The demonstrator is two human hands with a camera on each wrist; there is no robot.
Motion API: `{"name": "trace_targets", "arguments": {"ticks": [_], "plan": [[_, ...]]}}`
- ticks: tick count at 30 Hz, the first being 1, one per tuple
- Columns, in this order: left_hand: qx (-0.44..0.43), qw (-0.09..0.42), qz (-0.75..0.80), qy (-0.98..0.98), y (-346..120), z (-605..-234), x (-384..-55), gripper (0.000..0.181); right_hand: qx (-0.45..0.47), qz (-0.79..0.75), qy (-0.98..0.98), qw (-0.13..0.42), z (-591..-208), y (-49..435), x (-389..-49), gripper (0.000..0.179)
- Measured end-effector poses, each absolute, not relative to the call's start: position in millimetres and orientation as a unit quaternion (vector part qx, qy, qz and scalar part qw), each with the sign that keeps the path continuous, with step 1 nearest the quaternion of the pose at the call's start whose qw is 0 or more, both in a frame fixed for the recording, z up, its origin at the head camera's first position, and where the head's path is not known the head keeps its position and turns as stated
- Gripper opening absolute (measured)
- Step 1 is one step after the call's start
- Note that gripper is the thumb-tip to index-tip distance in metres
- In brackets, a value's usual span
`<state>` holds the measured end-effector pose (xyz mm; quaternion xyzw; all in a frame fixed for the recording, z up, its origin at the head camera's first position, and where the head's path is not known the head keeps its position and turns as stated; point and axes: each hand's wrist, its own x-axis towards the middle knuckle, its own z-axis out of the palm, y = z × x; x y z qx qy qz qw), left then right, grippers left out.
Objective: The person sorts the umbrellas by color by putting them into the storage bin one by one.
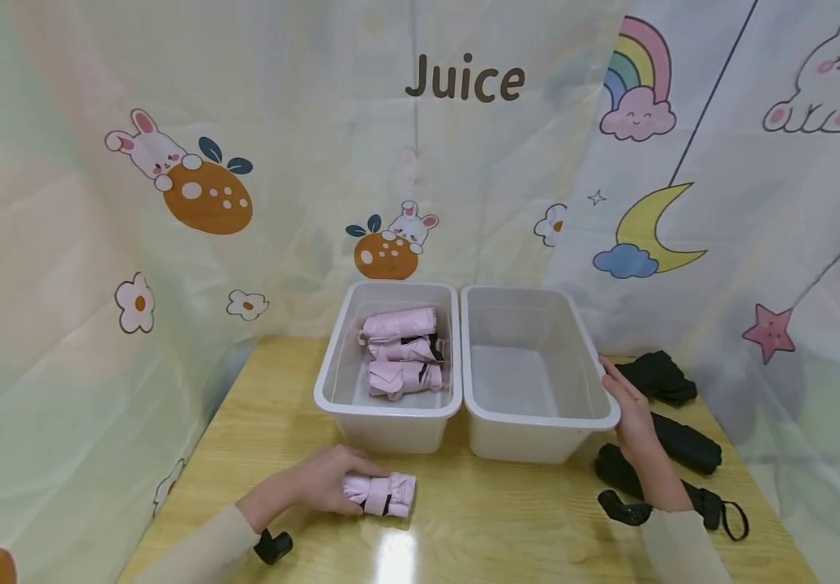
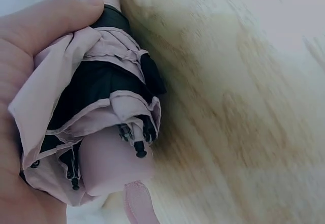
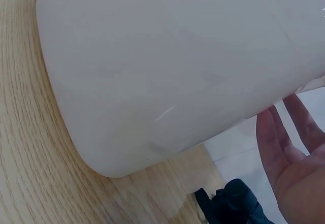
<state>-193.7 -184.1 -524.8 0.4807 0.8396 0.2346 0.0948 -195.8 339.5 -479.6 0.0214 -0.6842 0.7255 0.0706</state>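
Near the table's front, my left hand (image 1: 328, 478) grips a folded pink umbrella (image 1: 394, 495) lying on the wood. The left wrist view shows the thumb across this umbrella (image 2: 117, 163), its rib tips, pink handle end and strap exposed. My right hand (image 1: 632, 410) touches the right side of a white plastic bin (image 1: 529, 442), just under the rim. In the right wrist view its fingers reach fairly straight to the bin wall (image 3: 167, 71). Several folded pink umbrellas (image 1: 401, 324) lie in the left white bin (image 1: 391, 434); the right bin holds nothing visible.
To the right of the bins lie three black folded umbrellas (image 1: 686, 444), one partly behind my right forearm. Both bins stand side by side on the wooden table (image 1: 274, 405), close to a printed cloth backdrop (image 1: 303, 162).
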Motion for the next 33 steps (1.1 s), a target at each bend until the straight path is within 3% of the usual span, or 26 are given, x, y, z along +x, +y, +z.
{"name": "trace_targets", "arguments": {"ticks": [7,12,18,33], "plan": [[0.491,0.092,0.258,0.827,-182.4,-504.2,-187.8,0.064,0.017,0.728,-0.681,0.071,-480.6,339.8,-195.2,0.054],[0.512,0.12,0.276,0.804,-178.7,-465.3,-176.6,0.062,0.024,0.733,-0.676,0.063,-481.7,339.8,-193.6,0.051],[0.525,0.111,0.281,0.796,-179.2,-416.1,-174.6,0.062,0.023,0.737,-0.672,0.066,-481.5,340.1,-195.1,0.053],[0.444,0.122,0.358,0.812,-196.7,-337.4,-214.5,0.06,0.001,0.695,-0.717,0.06,-472.9,343.1,-193.3,0.057]]}}
